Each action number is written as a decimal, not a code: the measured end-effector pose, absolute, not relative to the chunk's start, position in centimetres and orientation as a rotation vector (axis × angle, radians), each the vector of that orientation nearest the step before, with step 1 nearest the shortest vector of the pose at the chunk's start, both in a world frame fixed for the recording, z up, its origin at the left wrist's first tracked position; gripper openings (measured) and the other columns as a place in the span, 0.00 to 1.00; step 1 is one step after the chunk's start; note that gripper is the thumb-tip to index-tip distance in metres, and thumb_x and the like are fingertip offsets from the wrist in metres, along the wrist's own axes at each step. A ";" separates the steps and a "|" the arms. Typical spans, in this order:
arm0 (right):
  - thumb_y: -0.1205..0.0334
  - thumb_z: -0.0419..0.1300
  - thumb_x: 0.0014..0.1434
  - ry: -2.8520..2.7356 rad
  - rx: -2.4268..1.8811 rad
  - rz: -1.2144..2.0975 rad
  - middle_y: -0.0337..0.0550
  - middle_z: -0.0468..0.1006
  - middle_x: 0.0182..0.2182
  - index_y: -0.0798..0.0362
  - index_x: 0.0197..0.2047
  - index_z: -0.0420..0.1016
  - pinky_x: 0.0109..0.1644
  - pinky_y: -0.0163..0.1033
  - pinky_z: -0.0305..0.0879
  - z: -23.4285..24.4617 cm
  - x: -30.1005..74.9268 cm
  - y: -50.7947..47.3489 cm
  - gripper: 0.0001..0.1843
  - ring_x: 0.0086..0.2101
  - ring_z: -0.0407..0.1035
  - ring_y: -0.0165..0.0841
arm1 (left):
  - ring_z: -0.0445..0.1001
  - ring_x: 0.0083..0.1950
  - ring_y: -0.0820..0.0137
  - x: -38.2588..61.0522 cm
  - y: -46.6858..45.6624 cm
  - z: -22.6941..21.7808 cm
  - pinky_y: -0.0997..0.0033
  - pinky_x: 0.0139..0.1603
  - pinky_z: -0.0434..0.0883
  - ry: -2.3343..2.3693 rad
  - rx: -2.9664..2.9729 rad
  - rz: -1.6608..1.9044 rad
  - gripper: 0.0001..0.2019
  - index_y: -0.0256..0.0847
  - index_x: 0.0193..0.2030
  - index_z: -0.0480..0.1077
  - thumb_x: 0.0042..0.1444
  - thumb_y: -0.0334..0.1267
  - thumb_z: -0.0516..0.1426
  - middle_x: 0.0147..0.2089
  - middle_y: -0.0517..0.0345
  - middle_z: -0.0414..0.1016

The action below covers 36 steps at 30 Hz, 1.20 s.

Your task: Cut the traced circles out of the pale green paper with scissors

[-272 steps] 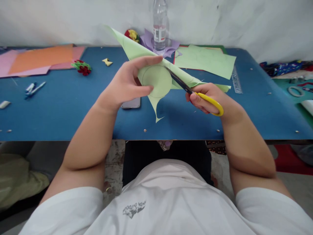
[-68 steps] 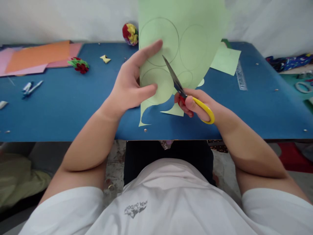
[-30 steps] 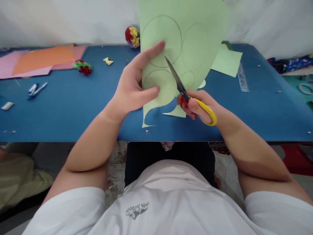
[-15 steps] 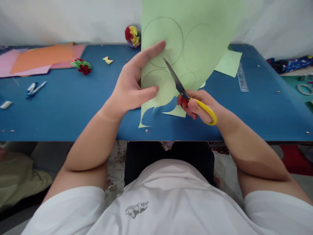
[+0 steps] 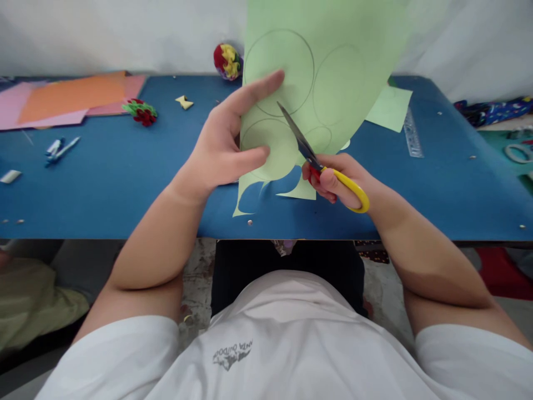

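1. Head view: the green sheet is held up over the counter, its top running out of view.
2. Cutting looks partway along. The lower circle, at the sheet's bottom left, has a cut edge on its lower right; its upper left seems joined to the sheet, so that part appears left to cut.
3. The upper circle, right circle and small circle are drawn outlines on the sheet, with no cut visible along them.
4. The sheet looks thin and pale, its right edge slanting, its bottom ragged; a curved strip hangs from its lower left.
5. Left hand: at the sheet's left edge, thumb and index spread across its front, other fingers hidden; the grip seems to clasp the sheet.
6. Right hand: at the sheet's lower right, its grip curled round the handles of the scissors. The blades look nearly together over the sheet's front; whether paper lies between them, I cannot tell.
7. Left of the sheet sits a ball; right of it, a ruler.
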State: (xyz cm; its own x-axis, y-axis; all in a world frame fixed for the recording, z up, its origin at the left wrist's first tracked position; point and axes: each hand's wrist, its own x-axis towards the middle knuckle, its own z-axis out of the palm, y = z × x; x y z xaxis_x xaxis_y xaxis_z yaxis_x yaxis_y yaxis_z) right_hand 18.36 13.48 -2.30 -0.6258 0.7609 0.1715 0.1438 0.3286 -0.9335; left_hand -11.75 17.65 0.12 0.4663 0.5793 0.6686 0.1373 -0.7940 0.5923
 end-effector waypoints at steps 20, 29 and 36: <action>0.24 0.60 0.75 -2.068 -0.717 1.219 0.35 0.63 0.24 0.51 0.40 0.73 0.25 0.38 0.54 -2.3 18.7 14.0 0.35 0.23 0.57 0.29 | 0.75 0.81 0.39 -12.2 17.7 0.7 0.34 0.85 0.72 0.616 2.195 1.166 0.47 0.40 0.85 0.66 0.55 0.38 0.65 0.85 0.48 0.71; 0.19 0.62 0.70 -2.046 -0.815 1.278 0.36 0.63 0.24 0.49 0.38 0.73 0.26 0.40 0.53 -1.8 18.6 13.8 0.37 0.24 0.57 0.31 | 0.85 0.68 0.41 -12.8 18.2 0.5 0.47 0.57 0.90 0.632 2.226 1.079 0.49 0.45 0.87 0.63 0.55 0.39 0.62 0.81 0.50 0.76; 0.21 0.63 0.71 -2.055 -0.789 1.277 0.36 0.62 0.24 0.49 0.36 0.72 0.27 0.40 0.52 -1.9 18.6 13.9 0.36 0.24 0.56 0.31 | 0.77 0.79 0.40 -13.1 18.6 0.8 0.44 0.76 0.83 0.581 2.250 1.047 0.50 0.49 0.86 0.65 0.54 0.35 0.64 0.85 0.56 0.71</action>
State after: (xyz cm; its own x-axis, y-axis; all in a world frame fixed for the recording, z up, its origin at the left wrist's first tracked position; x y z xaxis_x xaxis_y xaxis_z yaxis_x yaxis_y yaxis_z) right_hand 18.62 13.86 -1.91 -0.6512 0.7396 0.1700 0.1752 0.3645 -0.9146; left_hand -13.11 18.59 0.78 0.5962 0.5978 0.5359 0.1388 -0.7343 0.6645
